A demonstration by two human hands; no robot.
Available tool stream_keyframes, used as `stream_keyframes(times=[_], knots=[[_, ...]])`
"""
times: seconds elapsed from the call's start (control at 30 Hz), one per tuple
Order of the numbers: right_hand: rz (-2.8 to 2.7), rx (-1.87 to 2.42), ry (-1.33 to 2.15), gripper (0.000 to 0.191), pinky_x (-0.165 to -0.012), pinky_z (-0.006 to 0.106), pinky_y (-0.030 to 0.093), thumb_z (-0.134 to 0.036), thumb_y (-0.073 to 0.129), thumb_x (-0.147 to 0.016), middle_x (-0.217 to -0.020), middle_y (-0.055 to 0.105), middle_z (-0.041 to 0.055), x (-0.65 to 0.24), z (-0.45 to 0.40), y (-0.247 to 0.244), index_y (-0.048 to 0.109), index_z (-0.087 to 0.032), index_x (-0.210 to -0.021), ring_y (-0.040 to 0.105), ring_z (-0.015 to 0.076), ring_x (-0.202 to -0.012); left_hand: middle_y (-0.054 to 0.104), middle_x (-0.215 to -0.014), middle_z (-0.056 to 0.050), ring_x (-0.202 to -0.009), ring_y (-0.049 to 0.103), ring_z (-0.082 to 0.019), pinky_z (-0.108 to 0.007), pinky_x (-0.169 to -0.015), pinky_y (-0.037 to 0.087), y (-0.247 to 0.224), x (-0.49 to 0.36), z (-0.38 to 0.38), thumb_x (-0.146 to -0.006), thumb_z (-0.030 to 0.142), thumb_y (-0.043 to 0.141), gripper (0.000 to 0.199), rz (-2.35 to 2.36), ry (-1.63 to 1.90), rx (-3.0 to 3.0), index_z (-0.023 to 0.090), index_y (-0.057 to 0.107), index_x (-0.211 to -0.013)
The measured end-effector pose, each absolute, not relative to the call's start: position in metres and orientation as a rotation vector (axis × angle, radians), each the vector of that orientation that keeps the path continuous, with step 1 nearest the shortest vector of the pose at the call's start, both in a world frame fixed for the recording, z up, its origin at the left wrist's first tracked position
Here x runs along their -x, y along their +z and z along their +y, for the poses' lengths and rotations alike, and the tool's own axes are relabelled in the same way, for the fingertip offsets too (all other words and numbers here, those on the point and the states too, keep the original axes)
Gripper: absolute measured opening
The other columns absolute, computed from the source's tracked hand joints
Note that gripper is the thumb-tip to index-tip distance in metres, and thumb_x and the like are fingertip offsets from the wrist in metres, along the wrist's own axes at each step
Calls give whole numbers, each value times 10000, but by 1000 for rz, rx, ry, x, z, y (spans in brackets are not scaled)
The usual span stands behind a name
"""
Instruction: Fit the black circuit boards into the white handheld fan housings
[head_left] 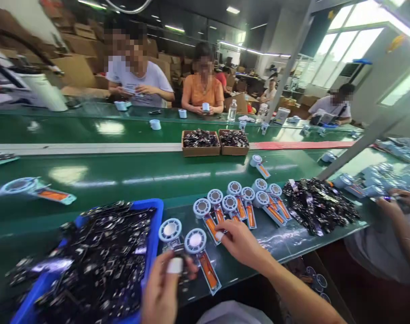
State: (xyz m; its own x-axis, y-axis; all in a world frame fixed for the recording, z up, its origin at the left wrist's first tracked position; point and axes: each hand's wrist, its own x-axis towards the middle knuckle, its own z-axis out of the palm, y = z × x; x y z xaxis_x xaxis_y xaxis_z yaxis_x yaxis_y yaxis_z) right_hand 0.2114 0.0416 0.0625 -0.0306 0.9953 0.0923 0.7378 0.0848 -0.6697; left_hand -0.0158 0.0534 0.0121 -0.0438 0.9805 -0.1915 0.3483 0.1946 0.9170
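Note:
My left hand point(167, 281) is pinched around a small dark part, blurred, just right of the blue bin point(159, 220) heaped with black parts. Behind it lies a light-blue round-headed unit point(170, 230), its handle partly hidden by my fingers. Between my hands is another such unit point(195, 241) with an orange strip in its handle. My right hand point(240, 243) has its fingers bent together at the handle of a unit point(202, 208) in the cluster; whether it grips that handle is unclear. Several similar units stand beyond it.
A pile of black parts point(321, 204) lies right of the cluster, near a co-worker's hands point(390, 204). Two cardboard boxes point(201, 152) of dark parts stand mid-table. One unit point(19, 185) lies far left. People sit across the green table point(100, 168); a slanted metal post point(363, 135) rises at right.

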Motion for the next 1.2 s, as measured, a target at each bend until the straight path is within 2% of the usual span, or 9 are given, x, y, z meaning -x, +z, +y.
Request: stream_keyframes(times=[0.2,0.33,0.53,0.63,0.7,0.83,0.93,1.03,1.2], knots=[[-2068,1676,555,242,-778,282,499,-130,560,-939,-1009,699,63,-189,30,57,654,-198,-1151,668,196,-903,728,-855,-79,-755,699,-276,-396,-678,602,-1,-9,34,-781,785,531,648,1427,934,-1113,203,585,-1061],[-2107,1749,496,329,-743,296,504,-158,643,-902,-1039,655,69,-168,25,44,607,-213,-1225,645,217,-895,737,-985,-107,-865,704,-294,-419,-793,583,2,14,31,-771,723,569,623,1529,950,-1085,193,585,-1097],[-2111,1792,363,367,-765,333,519,-17,473,-923,-1064,695,109,-164,22,27,630,-196,-1203,642,249,-932,757,-1133,-149,-1058,705,-339,-417,-880,563,-7,21,27,-794,632,551,590,1528,871,-1208,179,649,-1159],[-2036,1666,393,407,-789,320,512,-10,430,-911,-1067,723,102,-165,19,20,657,-208,-1184,637,224,-910,757,-1125,-151,-965,725,-320,-404,-809,580,-10,10,24,-806,591,548,568,1452,892,-1205,177,655,-1181],[-1867,1584,511,329,-736,291,498,-68,456,-914,-944,729,70,-165,20,15,691,-209,-1096,622,191,-800,753,-1108,-147,-887,720,-302,-394,-762,577,-9,1,22,-791,575,568,555,1447,899,-1172,177,660,-1167],[-1550,1474,841,156,-577,233,417,-184,532,-875,-769,673,6,-173,22,12,677,-194,-931,510,122,-598,708,-807,-66,-690,631,-231,-307,-582,495,-6,-12,24,-760,605,619,541,1398,876,-1082,175,691,-1080],[-1534,1355,1019,128,-608,231,427,-176,517,-850,-813,684,14,-182,25,12,609,-197,-936,566,127,-667,444,-526,69,-470,397,-133,-249,-460,332,-2,-17,31,-762,690,609,603,1236,787,-991,143,700,-998],[-1619,1267,1099,185,-638,233,449,-149,511,-820,-795,678,-2,-189,25,16,551,-210,-990,608,135,-697,364,-501,95,-459,326,-110,-235,-454,277,3,-19,39,-731,710,644,595,1165,738,-976,145,707,-905],[-1737,1358,1052,233,-729,263,480,-126,492,-817,-845,701,4,-193,17,31,546,-219,-1024,636,156,-764,457,-538,56,-513,388,-129,-250,-498,330,12,-22,45,-713,612,677,439,1148,701,-1070,175,663,-681]])
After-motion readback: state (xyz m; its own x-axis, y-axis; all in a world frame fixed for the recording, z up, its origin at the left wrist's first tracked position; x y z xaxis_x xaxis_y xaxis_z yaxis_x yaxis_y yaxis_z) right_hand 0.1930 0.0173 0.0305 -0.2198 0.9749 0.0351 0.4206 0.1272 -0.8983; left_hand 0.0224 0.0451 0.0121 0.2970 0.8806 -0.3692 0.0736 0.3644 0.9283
